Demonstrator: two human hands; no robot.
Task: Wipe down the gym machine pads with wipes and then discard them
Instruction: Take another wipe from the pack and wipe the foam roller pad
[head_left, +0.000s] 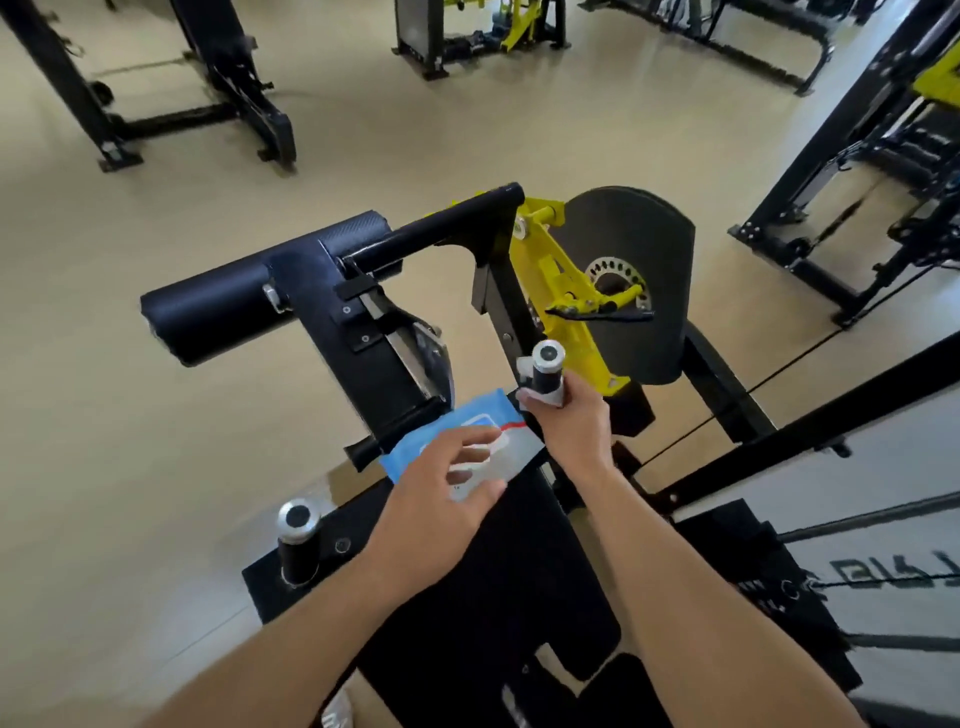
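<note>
A blue and white pack of wipes (511, 441) lies at the far end of the black seat pad (519, 571) of a black and yellow gym machine. My left hand (441, 499) reaches onto the pack, fingers spread and lying on its top. My right hand (569, 415) grips the right handle (546, 370), a black grip with a silver cap. Beyond them a black roller pad (249, 296) sticks out to the left of the machine's arm. No loose wipe is in sight.
A second silver-capped handle (297, 540) stands at the seat's left. The yellow lever arm (561, 280) and black cam disc (639, 280) sit ahead on the right. Other machine frames (171, 88) stand on the beige floor behind, and a rack (857, 171) at right.
</note>
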